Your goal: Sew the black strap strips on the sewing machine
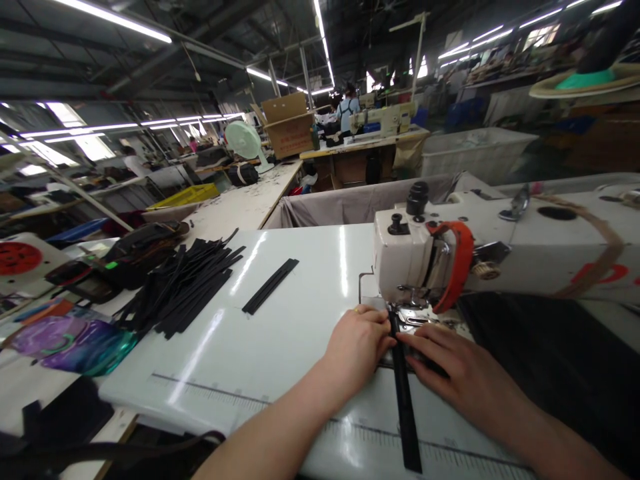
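A long black fabric strip [404,400] runs from under the needle area of a white sewing machine [400,257] toward the front edge of the table. My left hand [357,343] lies at the strip's left side near the presser foot, fingers bent together against its edge. From the other side my right hand [445,357] touches the strip with its thumb and fingertips just in front of the foot. Its other fingers are stretched forward over the metal plate. The needle itself is too small to make out.
Left on the white table lie a small bundle of black strips [271,287] and a large pile of black strips [187,287]. A purple and teal pouch [75,343] sits beyond the table's left edge. Dark fabric [545,373] lies at the right, below the machine arm.
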Demonstrator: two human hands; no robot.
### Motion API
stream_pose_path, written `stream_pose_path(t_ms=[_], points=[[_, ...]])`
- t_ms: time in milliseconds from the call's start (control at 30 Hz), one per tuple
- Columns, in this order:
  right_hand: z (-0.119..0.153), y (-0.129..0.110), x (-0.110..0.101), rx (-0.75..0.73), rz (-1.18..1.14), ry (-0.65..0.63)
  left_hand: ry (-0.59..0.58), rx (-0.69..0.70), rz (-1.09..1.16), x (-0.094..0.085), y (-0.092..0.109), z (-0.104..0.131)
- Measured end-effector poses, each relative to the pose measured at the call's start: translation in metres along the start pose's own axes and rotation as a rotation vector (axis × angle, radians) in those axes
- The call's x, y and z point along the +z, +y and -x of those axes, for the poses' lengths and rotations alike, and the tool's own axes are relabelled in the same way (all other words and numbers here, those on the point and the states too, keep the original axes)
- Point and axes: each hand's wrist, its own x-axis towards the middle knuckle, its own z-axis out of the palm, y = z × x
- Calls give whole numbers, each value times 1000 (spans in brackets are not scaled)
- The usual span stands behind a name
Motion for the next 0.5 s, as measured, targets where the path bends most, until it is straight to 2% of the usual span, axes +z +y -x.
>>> stream_pose_path(t_ms=[267, 500], points=[[0, 0, 0, 33, -4, -16, 5, -44, -8, 5, 7, 0], [-2, 0, -2, 9, -20, -25, 6, 13, -28, 8, 5, -2]])
